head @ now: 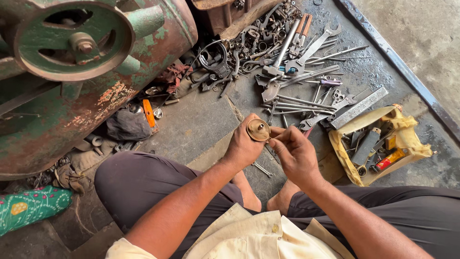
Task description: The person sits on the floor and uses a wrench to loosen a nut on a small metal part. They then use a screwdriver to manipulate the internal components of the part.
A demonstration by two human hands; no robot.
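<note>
At the far left a patterned green cloth (28,207) lies on the floor beneath a big green machine (72,81) with a round pulley wheel and flaking, rusty paint. Just right of it, a dark rag (127,125) and an orange-handled tool (149,113) sit against the machine's base, within reach of the squatting person.

In the middle, the left hand (244,146) has its grip closed around a small round brass disc (258,129), held up face-on so its raised centre shows. The right hand (294,154) pinches at the disc's edge with fingertips; it may hold a small part there, though the view is too tight to be sure.

Beyond the hands, spanners and pliers (292,67) lie spread across the concrete floor, fanned out so each can be picked out. At the right, a yellow cloth bag (407,139) lies open, holding more tools.
</note>
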